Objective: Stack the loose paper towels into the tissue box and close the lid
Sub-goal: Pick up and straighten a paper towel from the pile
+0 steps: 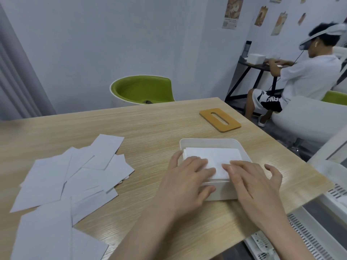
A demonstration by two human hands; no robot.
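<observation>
Paper towels point(75, 177) are what I'm working through, and most of them lie loose and overlapping on the counter point(154, 124), well off to the left of my hands. The tissue box point(208, 142) sits directly in front of me, open, with a neat stack point(214, 156) of towels already inside it. Both my hands are flat on that stack: my left hand point(185, 182) has its fingers straight and pressing down on the near left part, its thumb resting on the outside of the box's left wall, and my right hand point(257, 184) presses the near right part with relaxed, spread fingers. Neither hand grips anything.

The wooden lid point(220, 119), with its slot, lies flat on the counter beyond the box and slightly to the right, well apart from it, its long axis running diagonally from near right to far left.

What the next move turns on, as I judge it, is that the loose pile is on my left side, so my left hand is much the nearer one to fetch from it, while my right can stay at the box. The nearest loose sheets lie with their long edges slanted relative to the box, so each would need a small turn to match the stack. Plenty of sheets remain, so I reckon the lid is some way off.
</observation>
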